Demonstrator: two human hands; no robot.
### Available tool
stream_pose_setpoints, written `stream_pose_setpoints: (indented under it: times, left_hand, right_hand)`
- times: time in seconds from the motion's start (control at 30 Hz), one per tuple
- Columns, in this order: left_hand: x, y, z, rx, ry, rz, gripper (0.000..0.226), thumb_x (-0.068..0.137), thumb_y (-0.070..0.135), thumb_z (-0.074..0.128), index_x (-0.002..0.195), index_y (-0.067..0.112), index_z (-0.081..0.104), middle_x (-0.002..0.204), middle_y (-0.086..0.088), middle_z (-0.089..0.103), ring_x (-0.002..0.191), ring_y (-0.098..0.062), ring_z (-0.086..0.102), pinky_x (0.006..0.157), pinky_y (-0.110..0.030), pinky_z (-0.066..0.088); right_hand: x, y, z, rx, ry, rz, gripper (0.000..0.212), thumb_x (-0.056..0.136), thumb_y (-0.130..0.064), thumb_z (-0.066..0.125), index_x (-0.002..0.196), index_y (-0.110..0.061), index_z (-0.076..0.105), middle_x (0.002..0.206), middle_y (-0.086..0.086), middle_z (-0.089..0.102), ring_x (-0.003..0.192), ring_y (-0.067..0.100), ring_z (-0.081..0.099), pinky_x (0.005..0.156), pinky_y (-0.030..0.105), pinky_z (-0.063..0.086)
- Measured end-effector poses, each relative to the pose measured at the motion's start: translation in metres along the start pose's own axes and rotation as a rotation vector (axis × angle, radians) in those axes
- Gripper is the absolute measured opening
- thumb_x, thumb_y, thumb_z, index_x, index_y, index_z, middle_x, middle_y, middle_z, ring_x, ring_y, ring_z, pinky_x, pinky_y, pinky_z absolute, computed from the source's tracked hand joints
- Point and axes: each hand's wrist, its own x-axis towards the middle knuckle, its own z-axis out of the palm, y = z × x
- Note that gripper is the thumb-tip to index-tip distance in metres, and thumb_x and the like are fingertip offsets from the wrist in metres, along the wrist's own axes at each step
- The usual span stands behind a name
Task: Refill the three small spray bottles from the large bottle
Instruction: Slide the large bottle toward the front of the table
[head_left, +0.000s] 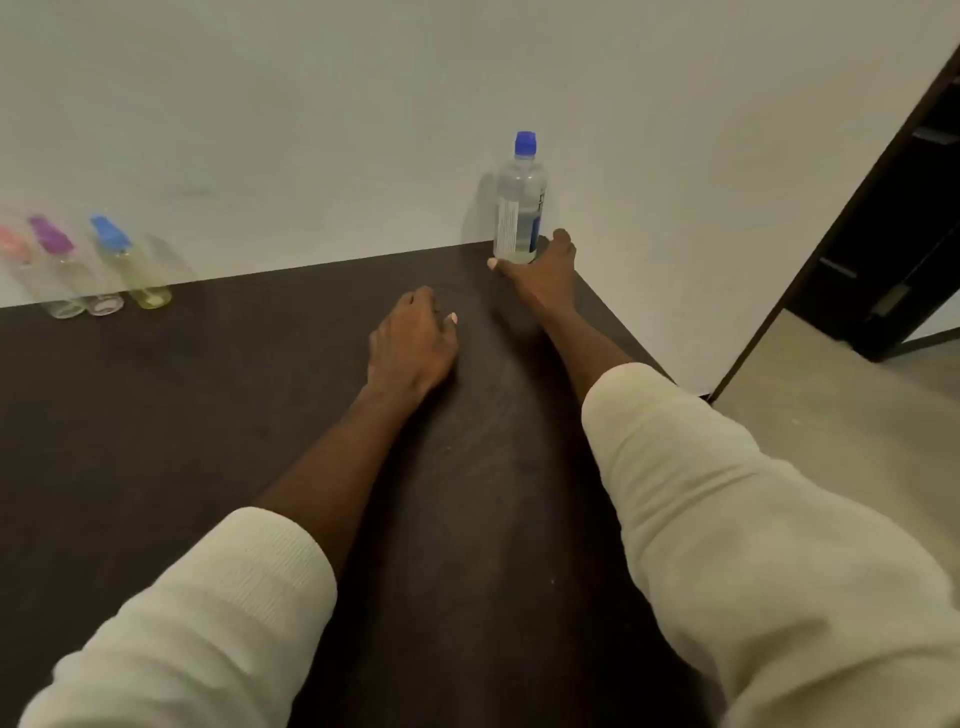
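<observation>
Head view: right hand (540, 270) wraps base of large bottle (519, 208) at desk (208, 389) corner; left hand (413, 340) loosely curled, empty; three spray bottles (88, 270) far left.

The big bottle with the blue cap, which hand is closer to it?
The right hand. Its fingers wrap around the base of the big bottle. The left hand rests on the table, apart from it.
</observation>
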Motion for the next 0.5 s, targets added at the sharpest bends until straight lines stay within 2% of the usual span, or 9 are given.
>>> stream_pose_setpoints:
  times: [0.13, 0.2, 0.37, 0.5]
  left_hand:
    - [0.013, -0.001, 0.010, 0.109, 0.008, 0.004, 0.025, 0.099, 0.038, 0.050, 0.102, 0.014, 0.054, 0.108, -0.006, 0.058, 0.097, -0.031, 0.059, 0.086, -0.046, 0.047]
    - [0.017, -0.003, 0.014, 0.101, 0.020, -0.005, 0.024, 0.099, 0.038, 0.050, 0.099, 0.014, 0.055, 0.105, -0.006, 0.057, 0.094, -0.029, 0.058, 0.085, -0.044, 0.045]
    - [0.022, -0.007, 0.016, 0.048, 0.048, -0.026, 0.020, 0.099, 0.037, 0.052, 0.093, 0.018, 0.055, 0.098, 0.000, 0.053, 0.085, -0.021, 0.051, 0.078, -0.038, 0.039]
    - [0.021, -0.009, 0.015, -0.026, 0.083, -0.041, 0.019, 0.098, 0.034, 0.054, 0.087, 0.019, 0.055, 0.092, 0.002, 0.055, 0.082, -0.017, 0.049, 0.075, -0.034, 0.036]
  right_hand:
    - [0.024, -0.002, 0.017, -0.027, 0.010, 0.021, 0.098, 0.065, -0.047, 0.083, 0.139, -0.010, 0.031, 0.138, 0.009, 0.043, 0.123, 0.028, 0.050, 0.098, 0.042, 0.050]
    - [0.036, 0.000, 0.025, -0.021, 0.033, 0.025, 0.091, 0.066, -0.048, 0.081, 0.136, -0.013, 0.034, 0.135, 0.007, 0.047, 0.123, 0.028, 0.051, 0.097, 0.042, 0.051]
    - [0.050, 0.001, 0.028, 0.026, 0.029, 0.045, 0.064, 0.078, -0.031, 0.079, 0.129, -0.014, 0.044, 0.131, 0.005, 0.056, 0.120, 0.025, 0.056, 0.096, 0.036, 0.049]
    - [0.035, -0.006, 0.018, 0.008, 0.026, 0.036, 0.063, 0.076, -0.031, 0.080, 0.128, -0.014, 0.049, 0.129, 0.003, 0.059, 0.116, 0.024, 0.058, 0.095, 0.034, 0.049]
